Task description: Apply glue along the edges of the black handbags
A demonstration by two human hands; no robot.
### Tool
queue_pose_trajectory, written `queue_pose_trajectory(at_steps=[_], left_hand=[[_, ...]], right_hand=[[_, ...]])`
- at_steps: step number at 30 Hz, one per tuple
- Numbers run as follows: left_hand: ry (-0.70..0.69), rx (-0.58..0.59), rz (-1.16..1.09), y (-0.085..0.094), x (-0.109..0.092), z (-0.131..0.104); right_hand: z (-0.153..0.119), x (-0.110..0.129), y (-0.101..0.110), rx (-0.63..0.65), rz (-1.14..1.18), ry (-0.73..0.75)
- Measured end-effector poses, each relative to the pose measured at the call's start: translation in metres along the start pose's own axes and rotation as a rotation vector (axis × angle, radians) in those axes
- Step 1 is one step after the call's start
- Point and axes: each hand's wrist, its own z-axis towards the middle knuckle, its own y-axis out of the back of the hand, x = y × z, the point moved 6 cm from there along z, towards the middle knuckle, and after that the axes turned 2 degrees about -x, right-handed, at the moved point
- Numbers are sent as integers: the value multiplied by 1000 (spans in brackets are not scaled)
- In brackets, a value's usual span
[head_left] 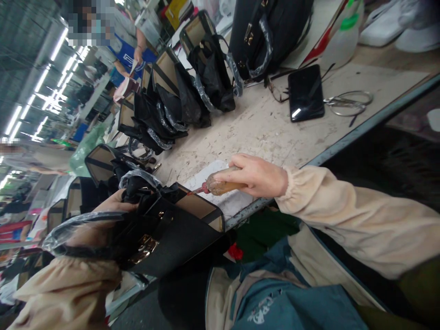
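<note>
In my right hand [256,176] is a stained amber glue bottle [223,185], fingers wrapped round it. Its thin reddish tip reaches the tan side panel of a black handbag [185,229] tilted in front of me. Whether the tip touches the panel is hard to tell. My left hand [115,204] grips the bag's gathered black upper part, its fingers partly hidden by the material. The bag carries a gold clasp [146,247], and its handle [82,227] is wrapped in clear plastic. A white sheet [215,172] lies on the table behind the bottle.
Several unfinished black handbags [165,91] line the left side of the worktable [247,130]. Farther right are a black phone [305,91], scissors [350,101], glasses [275,89] and a green-capped bottle [343,41]. Beyond the table, a person in a blue apron [127,57] handles material.
</note>
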Motion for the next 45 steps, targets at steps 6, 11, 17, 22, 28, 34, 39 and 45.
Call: queue_pose_trajectory(at_steps=[6, 11, 17, 22, 28, 34, 39, 45], left_hand=[[-73, 110, 51, 11, 11, 22], [-96, 114, 61, 11, 12, 23], [-131, 112, 64, 7, 7, 17], [-82, 86, 87, 8, 10, 21], [-75, 85, 58, 6, 9, 16], [-97, 96, 64, 10, 11, 24], [-107, 131, 90, 10, 11, 28], [-111, 151, 123, 12, 12, 35]], right_hand=[[1, -5, -1, -14, 4, -5], [-7, -6, -8, 146, 18, -5], [-12, -6, -14, 265, 41, -1], [-10, -5, -13, 211, 9, 37], [-7, -6, -8, 80, -17, 27], [-12, -8, -14, 202, 7, 35], [-14, -7, -17, 271, 11, 54], [-7, -6, -13, 146, -16, 57]])
